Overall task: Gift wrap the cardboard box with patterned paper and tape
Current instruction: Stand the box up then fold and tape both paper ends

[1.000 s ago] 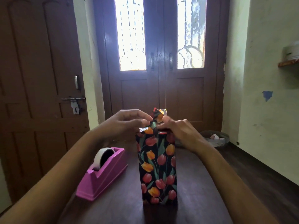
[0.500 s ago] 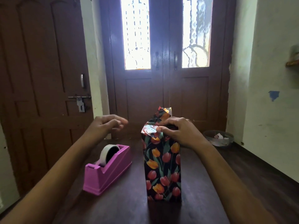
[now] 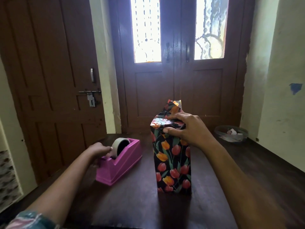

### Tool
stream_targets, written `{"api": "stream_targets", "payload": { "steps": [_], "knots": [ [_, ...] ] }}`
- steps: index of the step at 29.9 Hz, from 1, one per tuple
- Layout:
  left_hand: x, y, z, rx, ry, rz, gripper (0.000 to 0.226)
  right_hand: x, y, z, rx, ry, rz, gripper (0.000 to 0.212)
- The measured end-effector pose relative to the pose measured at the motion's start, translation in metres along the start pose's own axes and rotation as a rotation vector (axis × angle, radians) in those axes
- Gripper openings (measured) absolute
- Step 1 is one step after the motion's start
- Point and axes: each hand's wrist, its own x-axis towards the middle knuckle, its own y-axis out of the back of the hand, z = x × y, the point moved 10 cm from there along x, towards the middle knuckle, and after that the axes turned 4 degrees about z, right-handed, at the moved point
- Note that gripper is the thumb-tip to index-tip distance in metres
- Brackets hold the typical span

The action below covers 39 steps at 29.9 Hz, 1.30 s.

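My right hand (image 3: pixel 188 129) grips the top of the cardboard box (image 3: pixel 173 162), thumb on the near face and fingers curled over the folded end. My left hand (image 3: pixel 99 151) is at the tape roll (image 3: pixel 119 144) with its fingers touching it; I cannot tell whether they have pinched the free end. The box stands upright near the middle of the table (image 3: pixel 132 204). The pink dispenser (image 3: pixel 122 164) sits just beside it, toward the left edge. One paper flap (image 3: pixel 173 107) stands up at the far side of the top. As I see it, I should keep the folds pressed flat, pull a short strip, tear it cleanly on the cutter, and not let the right hand lift.
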Motion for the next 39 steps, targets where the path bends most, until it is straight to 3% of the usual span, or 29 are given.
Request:
{"api": "stream_targets", "payload": {
  "steps": [8,17,23,28,31,39],
  "knots": [
    [-0.014,-0.003,-0.003,-0.243,0.16,-0.052,0.043,-0.001,0.0,-0.002,-0.01,0.007,0.028,0.055],
    [-0.023,0.009,-0.029,-0.767,0.079,0.134,0.02,-0.003,0.0,-0.004,-0.029,-0.007,0.025,0.054],
    [-0.031,-0.002,-0.051,-1.039,0.0,0.172,0.007,-0.003,0.001,-0.004,-0.011,-0.013,0.025,0.052],
    [-0.033,-0.019,-0.065,-1.075,-0.052,0.115,0.007,-0.003,0.002,-0.003,-0.011,-0.019,0.026,0.051],
    [-0.031,-0.019,-0.071,-0.954,-0.087,0.111,0.011,-0.002,0.001,-0.003,-0.027,-0.017,0.022,0.051],
    [-0.031,-0.013,-0.068,-0.71,-0.104,0.249,0.019,-0.003,0.002,-0.002,-0.03,-0.021,0.019,0.051]
  ]
}}
